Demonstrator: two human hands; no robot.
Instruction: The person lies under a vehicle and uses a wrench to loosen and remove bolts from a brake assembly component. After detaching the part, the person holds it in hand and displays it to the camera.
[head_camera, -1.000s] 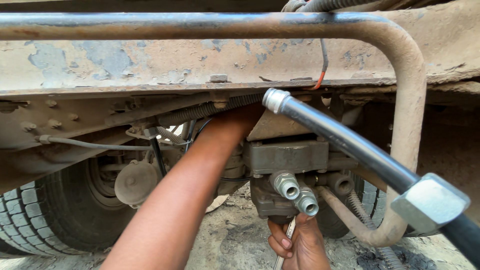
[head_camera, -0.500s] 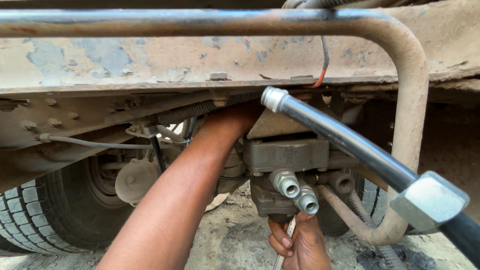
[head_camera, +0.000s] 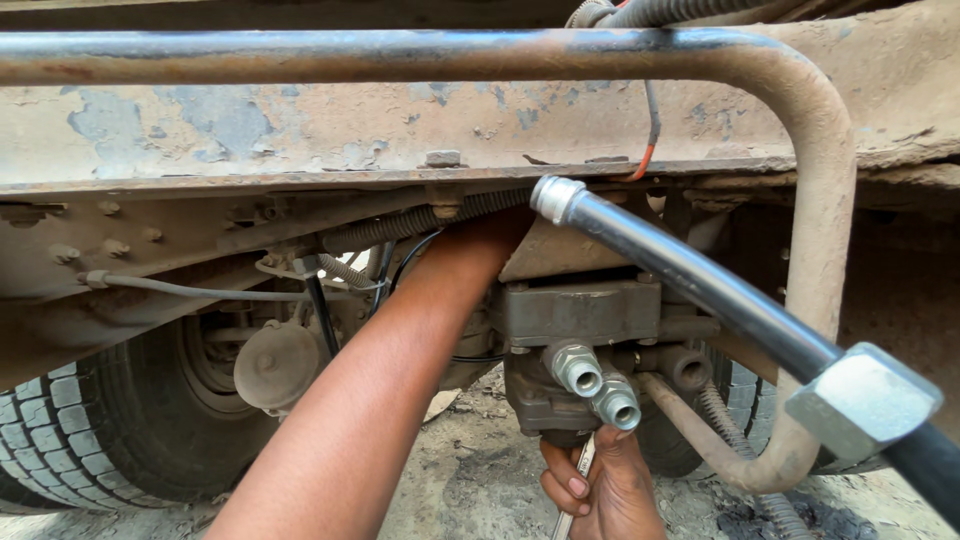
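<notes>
Right hand (head_camera: 600, 485) clenched around a slim metal wrench (head_camera: 572, 500), directly under the grimy valve block (head_camera: 580, 345) beneath the truck frame rail (head_camera: 300, 125). Left hand hidden behind the block; grip can't be told. Tyre (head_camera: 90, 430) at left.

valve block (head_camera: 580, 315) under frame rail (head_camera: 300, 120) | tyre (head_camera: 90, 430) left | hose (head_camera: 700, 285) right

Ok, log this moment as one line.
right hand: grips metal tool under valve block | left forearm: reaches behind block, hand hidden | hose: foreground
</notes>
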